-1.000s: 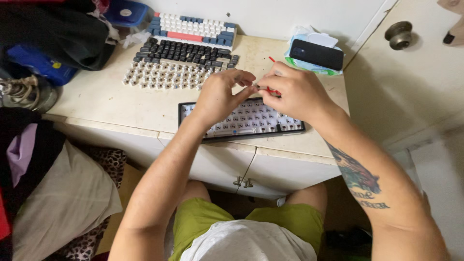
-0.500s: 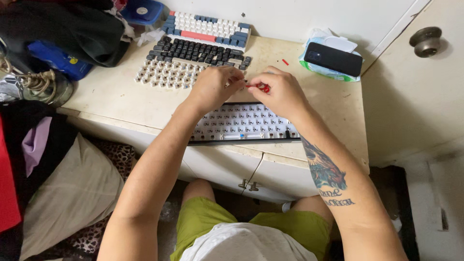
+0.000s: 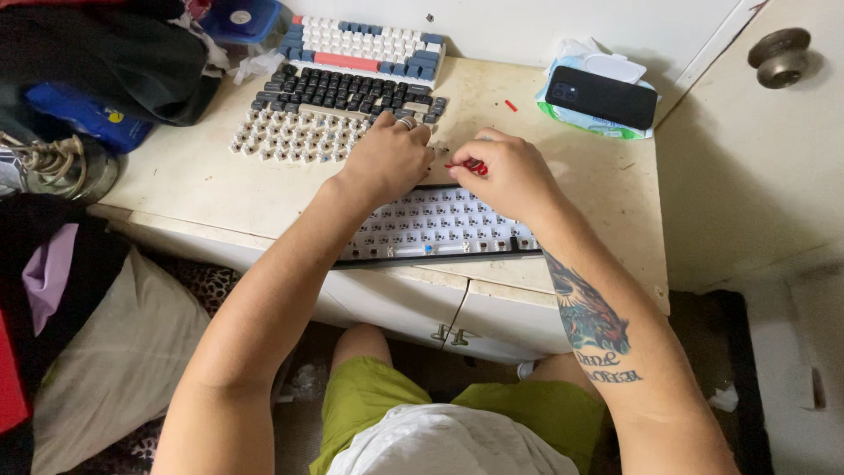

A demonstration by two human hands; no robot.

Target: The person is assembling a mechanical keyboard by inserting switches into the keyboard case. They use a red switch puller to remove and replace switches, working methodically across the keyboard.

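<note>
Working over bare keyboard plate (image 3: 440, 224) at near desk edge: right hand (image 3: 510, 176) pinched on red puller tool (image 3: 470, 164), left hand (image 3: 387, 158) curled beside it, grip unclear. Switches (image 3: 299, 132) and dark keycaps (image 3: 352, 91) already laid out far-left; plate apparently almost stripped.

Bare desk (image 3: 202, 180) left of the hands; keycap rows (image 3: 308, 132) behind, phone (image 3: 600, 97) right.

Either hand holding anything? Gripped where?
Right hand pinches a small red tool at its near end. Left hand rests above the keyboard base; any hold is hidden.
</note>
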